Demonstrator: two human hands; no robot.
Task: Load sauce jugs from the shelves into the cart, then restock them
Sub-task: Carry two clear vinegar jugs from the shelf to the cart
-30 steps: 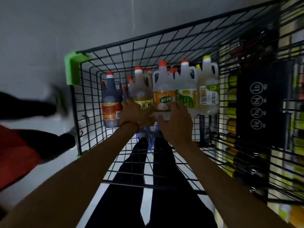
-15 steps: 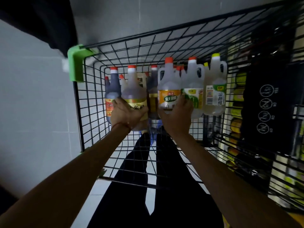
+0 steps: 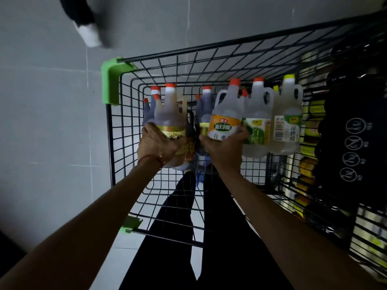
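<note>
Both my arms reach into a black wire cart (image 3: 209,65) with green corner caps. My left hand (image 3: 156,146) grips an amber jug (image 3: 170,114) with an orange cap and a yellow label, lifted off the cart floor. My right hand (image 3: 224,150) grips a clear jug (image 3: 226,116) with an orange and green label, also raised. Several dark sauce jugs (image 3: 204,109) stand behind them. Two pale jugs (image 3: 287,120) with green labels stand to the right, against the cart's side.
The floor is grey tile (image 3: 48,122). Someone's foot in a white shoe (image 3: 89,34) is at the top left. A black sign panel (image 3: 354,147) hangs on the cart's right side, with shelf goods (image 3: 307,166) beyond it. My dark trouser legs (image 3: 182,227) show beneath the cart.
Both hands have closed round their jugs and raised them from the row. The amber jug moved left over the dark jug. The person on the left walked away toward the top.
</note>
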